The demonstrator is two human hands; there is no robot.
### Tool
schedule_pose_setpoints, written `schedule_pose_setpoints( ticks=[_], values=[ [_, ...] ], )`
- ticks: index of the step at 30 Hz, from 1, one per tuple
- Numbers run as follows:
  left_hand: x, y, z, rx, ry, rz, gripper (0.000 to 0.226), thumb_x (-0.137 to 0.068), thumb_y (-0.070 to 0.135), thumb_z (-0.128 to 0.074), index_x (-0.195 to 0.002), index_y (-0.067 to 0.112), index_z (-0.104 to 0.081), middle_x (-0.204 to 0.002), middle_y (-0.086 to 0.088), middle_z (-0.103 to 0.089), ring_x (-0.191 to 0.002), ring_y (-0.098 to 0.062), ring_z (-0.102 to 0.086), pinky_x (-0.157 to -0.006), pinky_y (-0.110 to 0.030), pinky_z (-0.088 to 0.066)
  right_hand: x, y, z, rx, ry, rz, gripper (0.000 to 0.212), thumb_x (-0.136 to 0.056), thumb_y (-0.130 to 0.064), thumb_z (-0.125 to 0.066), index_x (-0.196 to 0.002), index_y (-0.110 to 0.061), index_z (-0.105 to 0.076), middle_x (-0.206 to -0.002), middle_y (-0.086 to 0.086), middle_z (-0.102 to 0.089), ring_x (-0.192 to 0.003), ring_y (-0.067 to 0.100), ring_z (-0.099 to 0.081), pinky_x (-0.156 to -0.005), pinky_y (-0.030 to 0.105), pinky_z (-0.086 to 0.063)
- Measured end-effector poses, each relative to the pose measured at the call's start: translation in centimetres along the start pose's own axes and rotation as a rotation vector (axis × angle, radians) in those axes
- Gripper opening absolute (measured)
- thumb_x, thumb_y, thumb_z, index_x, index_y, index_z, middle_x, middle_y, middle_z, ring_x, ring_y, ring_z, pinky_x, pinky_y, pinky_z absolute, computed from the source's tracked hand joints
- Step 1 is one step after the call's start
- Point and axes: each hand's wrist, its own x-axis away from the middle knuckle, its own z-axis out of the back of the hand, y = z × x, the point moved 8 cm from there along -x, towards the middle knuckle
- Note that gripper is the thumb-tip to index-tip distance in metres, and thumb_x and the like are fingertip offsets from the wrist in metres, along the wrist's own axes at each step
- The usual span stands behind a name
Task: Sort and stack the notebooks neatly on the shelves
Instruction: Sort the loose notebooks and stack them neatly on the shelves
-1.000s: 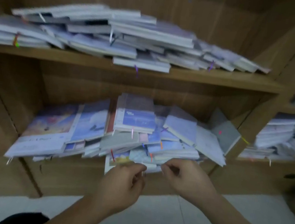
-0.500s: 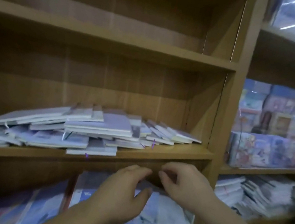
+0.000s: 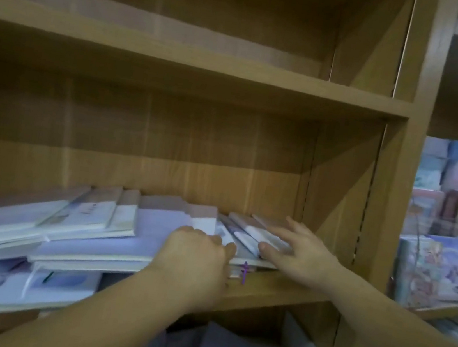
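The big wooden bookcase (image 3: 389, 196) fills the view, and its middle shelf board (image 3: 278, 295) runs from 8 o'clock to 4 o'clock. The notebooks (image 3: 90, 230) lie flat on that board in a messy heap at 8 o'clock. Some stick out over the front edge, and a smaller fan of them leans near 5 o'clock. At 3 o'clock the next bay holds bright picture packs (image 3: 443, 271). The left hand (image 3: 195, 259), at 6 o'clock, has its fingers curled onto the front edge of the heap, I think to square it up or pull some out. The right hand (image 3: 298, 256), at 5 o'clock, lies flat with fingers spread on the fanned ones, likely to stop them slipping. A thin purple ribbon (image 3: 244, 272) hangs over the board edge between the hands. The covers are too blurry to read any words
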Motion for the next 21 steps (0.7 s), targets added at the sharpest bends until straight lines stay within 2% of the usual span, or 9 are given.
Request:
schedule_pose_setpoints(
  ticks=[1, 3, 7, 9, 13, 16, 18, 19, 21],
  values=[
    [0.4, -0.2, -0.6, -0.009, -0.006, -0.009, 0.039, -0.102, 0.041, -0.040, -0.139, 0.030, -0.043, -0.129, 0.001, -0.059, -0.114, -0.028, -0.058, -0.086, -0.039, -0.038, -0.4, 0.3, -0.9, -0.025, -0.061, -0.018, 0.069, -0.086, -0.081, -0.041, -0.147, -0.050, -0.039, -0.166, -0.006, -0.022, -0.153, 0.022, -0.016, -0.124, 0.045, -0.017],
    [0.8, -0.8, -0.7, 0.004, 0.024, -0.017, 0.039, -0.102, 0.040, -0.040, -0.140, 0.032, -0.042, -0.129, 0.003, -0.059, -0.116, -0.026, -0.058, -0.088, -0.037, -0.039, -0.7, 0.6, -1.9, -0.066, -0.063, -0.036, 0.070, -0.084, -0.084, -0.039, -0.146, -0.051, -0.041, -0.164, -0.007, -0.028, -0.150, 0.018, -0.024, -0.123, 0.044, -0.019],
    [0.9, -3.0, -1.3, 0.032, -0.019, 0.045, 0.032, -0.104, 0.046, -0.033, -0.125, 0.034, -0.054, -0.122, 0.005, -0.065, -0.109, -0.024, -0.062, -0.072, -0.036, -0.036, 0.4, -0.7, -2.4, 0.068, 0.030, -0.030, 0.078, -0.082, -0.087, -0.034, -0.149, -0.047, -0.037, -0.159, -0.009, -0.032, -0.147, 0.016, -0.028, -0.120, 0.044, -0.023],
    [1.3, -4.6, -1.5, 0.032, -0.059, 0.087, 0.036, -0.104, 0.049, -0.030, -0.120, 0.033, -0.057, -0.121, 0.005, -0.066, -0.108, -0.023, -0.063, -0.070, -0.034, -0.037, 1.4, -2.2, -2.4, 0.159, 0.049, -0.005, 0.085, -0.081, -0.089, -0.032, -0.151, -0.041, -0.036, -0.156, -0.008, -0.035, -0.145, 0.019, -0.031, -0.117, 0.044, -0.027],
    [2.2, -7.1, -1.0, 0.074, -0.158, 0.183, 0.040, -0.106, 0.050, -0.028, -0.121, 0.032, -0.060, -0.121, 0.006, -0.067, -0.112, -0.020, -0.061, -0.079, -0.034, -0.043, 3.8, -4.8, -1.6, 0.205, 0.126, 0.101, 0.080, -0.080, -0.085, -0.034, -0.139, -0.034, -0.054, -0.142, -0.012, -0.050, -0.135, 0.017, -0.044, -0.110, 0.037, -0.036],
    [1.8, -6.0, -0.6, 0.004, -0.219, 0.223, 0.033, -0.106, 0.044, -0.037, -0.120, 0.026, -0.061, -0.122, 0.001, -0.065, -0.111, -0.023, -0.061, -0.083, -0.035, -0.041, 4.9, -3.5, -0.5, 0.107, 0.118, 0.191, 0.073, -0.084, -0.075, -0.046, -0.144, -0.033, -0.051, -0.143, -0.018, -0.050, -0.135, 0.008, -0.045, -0.111, 0.026, -0.036],
    [1.0, -4.1, 0.0, -0.001, -0.178, 0.221, 0.027, -0.103, 0.039, -0.047, -0.116, 0.022, -0.062, -0.118, -0.004, -0.065, -0.108, -0.026, -0.062, -0.083, -0.035, -0.040, 4.9, -1.3, 1.2, -0.093, 0.117, 0.204, 0.073, -0.083, -0.071, -0.050, -0.145, -0.033, -0.050, -0.138, -0.021, -0.049, -0.129, 0.005, -0.050, -0.108, 0.027, -0.042],
    [0.5, -2.9, 0.1, 0.063, -0.150, 0.219, 0.026, -0.101, 0.040, -0.049, -0.113, 0.021, -0.063, -0.116, -0.005, -0.065, -0.108, -0.027, -0.062, -0.080, -0.034, -0.040, 4.8, -0.1, 1.8, -0.176, 0.120, 0.178, 0.069, -0.085, -0.069, -0.053, -0.145, -0.034, -0.049, -0.139, -0.022, -0.047, -0.129, 0.005, -0.050, -0.108, 0.029, -0.044],
    [-0.9, -0.8, -0.1, 0.265, -0.100, 0.213, 0.028, -0.098, 0.043, -0.048, -0.108, 0.021, -0.063, -0.115, -0.007, -0.066, -0.107, -0.028, -0.062, -0.078, -0.034, -0.043, 4.1, 2.8, 1.8, -0.200, 0.088, 0.054, 0.066, -0.089, -0.070, -0.052, -0.147, -0.038, -0.046, -0.148, -0.019, -0.041, -0.140, 0.008, -0.039, -0.115, 0.032, -0.036]
  ],
)
